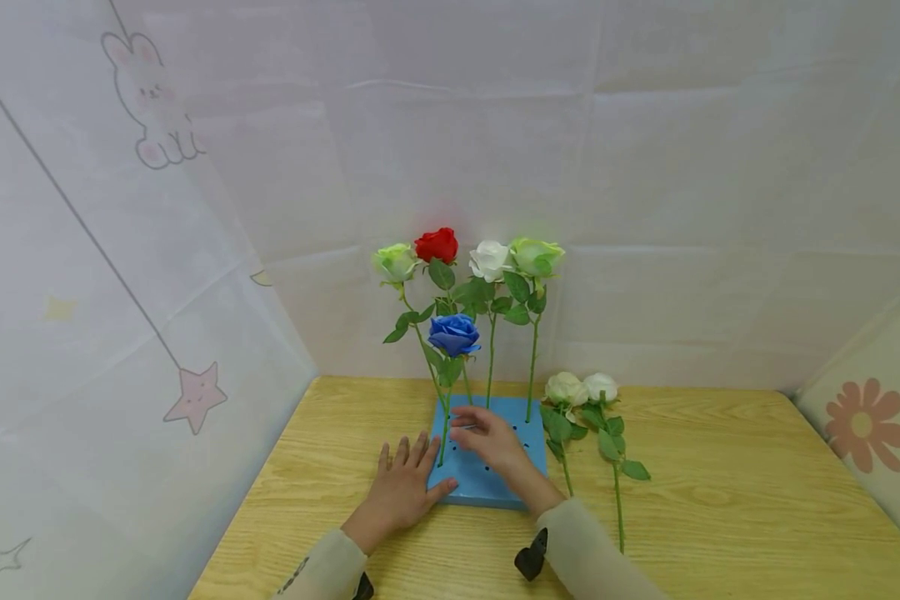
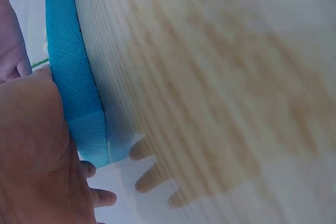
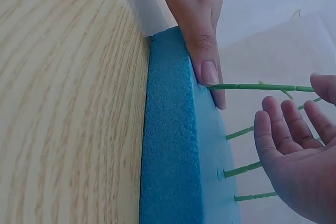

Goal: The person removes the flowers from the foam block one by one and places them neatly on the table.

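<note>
Wooden counter (image 1: 720, 500), carrying a blue foam block (image 1: 487, 483) near its middle. Five roses stand upright in the block: green, red, white and green at the rear, a blue rose (image 1: 453, 333) in front. Two white roses (image 1: 581, 390) lie on the counter just right of the block. Left hand (image 1: 401, 492), grip released, lies flat on the counter with its thumb pressing the block's left edge. Right hand (image 1: 495, 442), fingers relaxed and grasping nothing, hovers over the block beside the blue rose's stem (image 3: 262, 86).
</note>
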`<state>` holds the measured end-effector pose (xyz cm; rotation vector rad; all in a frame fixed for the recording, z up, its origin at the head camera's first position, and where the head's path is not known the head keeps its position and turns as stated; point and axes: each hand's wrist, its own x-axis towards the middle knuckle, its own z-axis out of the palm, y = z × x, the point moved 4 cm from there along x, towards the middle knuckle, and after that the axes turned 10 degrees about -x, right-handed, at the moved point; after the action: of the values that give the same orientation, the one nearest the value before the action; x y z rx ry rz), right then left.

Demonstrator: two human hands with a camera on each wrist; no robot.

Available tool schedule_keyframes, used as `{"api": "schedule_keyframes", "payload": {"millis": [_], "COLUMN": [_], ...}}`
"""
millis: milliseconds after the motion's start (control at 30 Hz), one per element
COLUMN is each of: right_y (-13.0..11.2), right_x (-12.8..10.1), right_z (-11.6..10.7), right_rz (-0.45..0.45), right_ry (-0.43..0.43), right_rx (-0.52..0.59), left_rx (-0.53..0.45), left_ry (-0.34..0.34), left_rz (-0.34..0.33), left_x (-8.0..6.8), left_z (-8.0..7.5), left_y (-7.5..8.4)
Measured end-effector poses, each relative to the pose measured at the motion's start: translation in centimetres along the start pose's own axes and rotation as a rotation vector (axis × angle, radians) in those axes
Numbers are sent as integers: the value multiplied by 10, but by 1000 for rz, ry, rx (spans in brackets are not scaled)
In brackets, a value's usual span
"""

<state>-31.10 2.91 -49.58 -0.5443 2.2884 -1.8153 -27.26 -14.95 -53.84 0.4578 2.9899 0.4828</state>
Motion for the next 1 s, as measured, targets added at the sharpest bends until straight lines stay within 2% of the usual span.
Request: {"api": "schedule_keyframes", "payload": {"millis": [300, 767, 1000], "right_y": [0, 3, 3], "right_x": [7, 16, 17], "right_z": [7, 18, 21], "right_rz": [28, -22, 0], "right_ry": [21, 47, 85], "right_rx": [0, 12, 37], "left_rx": [-11, 5, 2], "left_ry": [-13, -17, -16], "left_rz": [1, -11, -7], "left_x": [-1, -3, -4], "left_z": [-3, -4, -4], "left_y": [2, 4, 4]}}
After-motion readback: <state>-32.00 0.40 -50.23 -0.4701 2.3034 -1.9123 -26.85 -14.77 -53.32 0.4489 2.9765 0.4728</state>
